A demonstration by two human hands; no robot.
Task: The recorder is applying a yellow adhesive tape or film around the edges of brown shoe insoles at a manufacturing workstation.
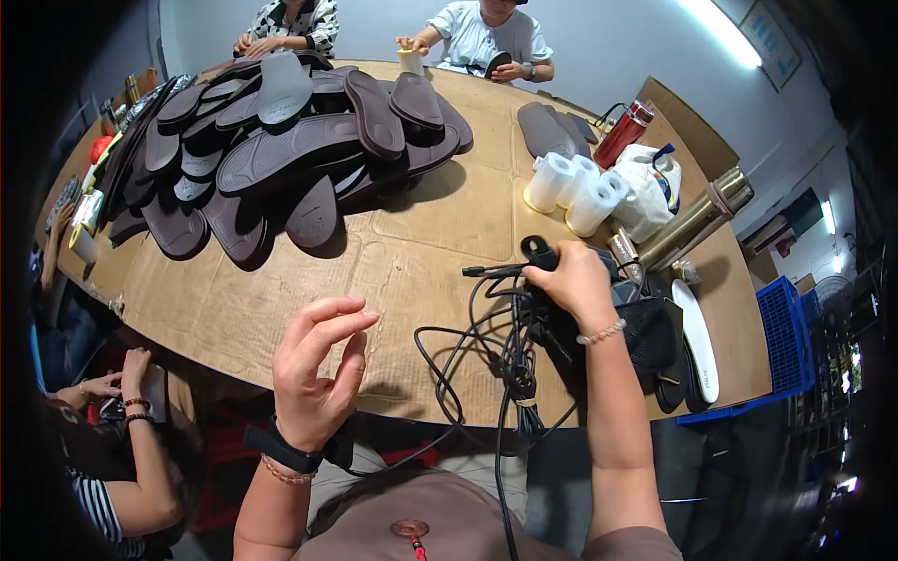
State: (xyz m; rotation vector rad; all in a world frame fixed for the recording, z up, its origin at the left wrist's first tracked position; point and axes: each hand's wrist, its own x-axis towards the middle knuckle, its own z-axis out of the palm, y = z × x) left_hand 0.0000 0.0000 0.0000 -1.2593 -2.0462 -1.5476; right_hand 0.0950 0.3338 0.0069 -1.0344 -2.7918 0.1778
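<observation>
My left hand [323,374] hovers over the near edge of the table, fingers curved and apart with nothing in them. A black band [285,451] wraps its wrist. My right hand [575,285] is closed on a black looped strap [537,251], thumb and fingers pressed on it; part of it is hidden by the hand. Below and left of that hand lies a tangle of black cables [510,351], some hanging over the table edge towards my lap. A black mesh pouch [647,338] sits beside my right wrist.
A big heap of dark brown insoles [290,154] covers the far left of the table [393,280]. Rolls of clear film [591,208], a red thermos [625,136], a gold flask [697,220] and a white insole [697,341] stand or lie right. Co-workers sit opposite and left.
</observation>
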